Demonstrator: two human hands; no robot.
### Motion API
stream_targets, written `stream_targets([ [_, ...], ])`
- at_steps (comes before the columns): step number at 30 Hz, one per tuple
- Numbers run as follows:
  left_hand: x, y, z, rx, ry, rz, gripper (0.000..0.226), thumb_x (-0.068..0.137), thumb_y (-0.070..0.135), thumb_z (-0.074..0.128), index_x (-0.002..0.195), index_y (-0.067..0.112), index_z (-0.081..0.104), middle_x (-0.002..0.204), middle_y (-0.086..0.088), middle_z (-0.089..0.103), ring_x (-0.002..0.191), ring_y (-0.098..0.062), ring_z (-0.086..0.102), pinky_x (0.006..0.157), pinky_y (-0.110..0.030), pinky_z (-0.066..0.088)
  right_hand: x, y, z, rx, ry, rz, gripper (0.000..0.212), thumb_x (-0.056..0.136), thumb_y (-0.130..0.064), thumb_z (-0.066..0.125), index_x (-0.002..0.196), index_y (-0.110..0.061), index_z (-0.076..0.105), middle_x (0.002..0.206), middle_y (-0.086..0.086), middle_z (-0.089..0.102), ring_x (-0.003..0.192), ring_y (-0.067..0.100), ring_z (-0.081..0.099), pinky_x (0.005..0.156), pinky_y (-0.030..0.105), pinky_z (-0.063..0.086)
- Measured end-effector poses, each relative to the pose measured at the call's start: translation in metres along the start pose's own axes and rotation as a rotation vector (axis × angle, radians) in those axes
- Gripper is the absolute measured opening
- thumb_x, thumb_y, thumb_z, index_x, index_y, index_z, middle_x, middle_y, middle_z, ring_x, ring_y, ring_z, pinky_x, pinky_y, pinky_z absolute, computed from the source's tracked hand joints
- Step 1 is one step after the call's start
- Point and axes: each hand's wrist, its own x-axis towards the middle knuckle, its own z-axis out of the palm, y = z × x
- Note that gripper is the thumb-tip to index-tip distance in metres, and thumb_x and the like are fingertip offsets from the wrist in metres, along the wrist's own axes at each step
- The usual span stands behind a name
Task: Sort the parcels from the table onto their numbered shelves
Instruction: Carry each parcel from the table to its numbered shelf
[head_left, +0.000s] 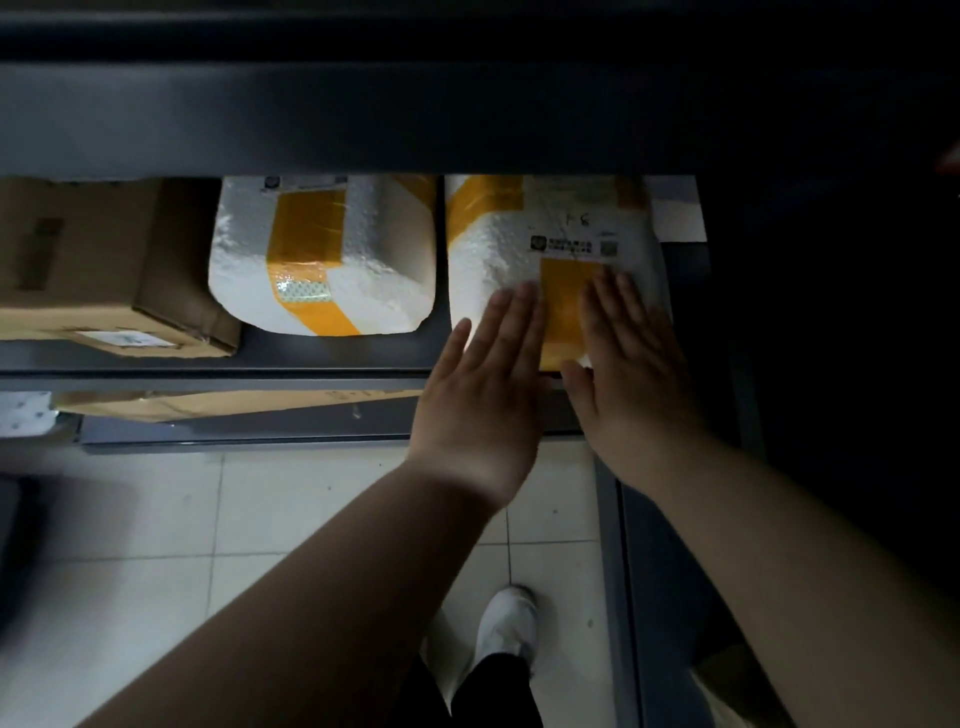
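A white foam parcel (498, 249) wrapped in yellow tape, with a printed label on top, lies on the dark metal shelf (332, 358) at its right end. My left hand (488, 395) and my right hand (628, 369) both lie flat with straight fingers against its near face. A second white foam parcel (374, 260) with yellow tape sits just to its left on the same shelf. Left of that stands a brown cardboard box (104, 270).
A dark upper shelf (467, 114) overhangs the parcels. A lower shelf (234, 431) holds a flat cardboard parcel (208, 405) and a white parcel (26, 413). A grey upright post (615, 571) stands right. Tiled floor (260, 519) and my white shoe (506, 623) are below.
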Motion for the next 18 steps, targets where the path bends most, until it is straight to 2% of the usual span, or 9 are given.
stream_targets([
  [1, 0.009, -0.002, 0.0, 0.01, -0.036, -0.019, 0.06, 0.099, 0.035, 0.018, 0.149, 0.016, -0.01, 0.161, -0.002, -0.007, 0.147, -0.014, -0.009, 0.119, -0.034, -0.003, 0.01, 0.001, -0.004, -0.009, -0.051, 0.002, 0.062, 0.101, -0.035, 0.027, 0.151, -0.009, 0.001, 0.158, 0.003, -0.006, 0.136, 0.006, -0.018, 0.115, 0.03, -0.01],
  [3, 0.025, -0.008, -0.004, 0.045, -0.07, -0.038, 0.061, 0.098, 0.036, 0.015, 0.145, 0.018, -0.02, 0.16, 0.001, -0.017, 0.145, -0.012, -0.018, 0.118, -0.033, -0.008, 0.025, 0.003, -0.012, -0.042, -0.091, 0.003, 0.063, 0.101, -0.034, 0.027, 0.151, -0.011, -0.006, 0.159, 0.004, -0.011, 0.139, 0.008, -0.02, 0.114, 0.031, -0.011],
  [6, 0.042, -0.018, -0.007, 0.081, -0.091, -0.039, 0.061, 0.102, 0.031, 0.019, 0.149, 0.017, -0.017, 0.159, 0.001, -0.02, 0.145, -0.012, -0.019, 0.118, -0.033, -0.007, 0.04, 0.0, -0.019, -0.022, -0.104, 0.005, 0.064, 0.102, -0.031, 0.03, 0.151, -0.01, -0.005, 0.16, 0.006, -0.011, 0.146, 0.016, -0.013, 0.116, 0.032, -0.008],
  [11, 0.049, -0.021, -0.015, 0.082, -0.141, -0.06, 0.061, 0.104, 0.038, 0.016, 0.149, 0.017, -0.018, 0.159, 0.001, -0.022, 0.145, -0.012, -0.021, 0.117, -0.031, -0.01, 0.052, -0.002, -0.031, -0.02, -0.168, 0.025, 0.064, 0.103, -0.031, 0.029, 0.151, -0.011, -0.008, 0.159, 0.006, -0.014, 0.146, 0.016, -0.014, 0.116, 0.034, -0.009],
  [16, 0.004, -0.032, -0.033, 0.043, 0.002, -0.037, 0.064, 0.094, 0.048, 0.0, 0.149, 0.015, -0.01, 0.156, -0.001, -0.016, 0.144, -0.013, -0.013, 0.118, -0.034, -0.005, 0.01, -0.016, -0.052, -0.027, -0.192, -0.009, 0.064, 0.102, -0.04, 0.022, 0.149, -0.019, -0.016, 0.151, -0.003, -0.029, 0.135, 0.005, -0.028, 0.11, 0.028, -0.018],
  [18, -0.026, -0.039, -0.042, 0.061, 0.028, -0.003, 0.062, 0.098, 0.047, 0.005, 0.151, 0.015, 0.001, 0.159, -0.003, -0.004, 0.147, -0.016, -0.004, 0.12, -0.036, 0.0, -0.017, -0.03, -0.06, 0.024, -0.237, -0.016, 0.064, 0.101, -0.042, 0.02, 0.148, -0.02, -0.018, 0.143, -0.007, -0.034, 0.13, 0.003, -0.031, 0.109, 0.025, -0.02],
])
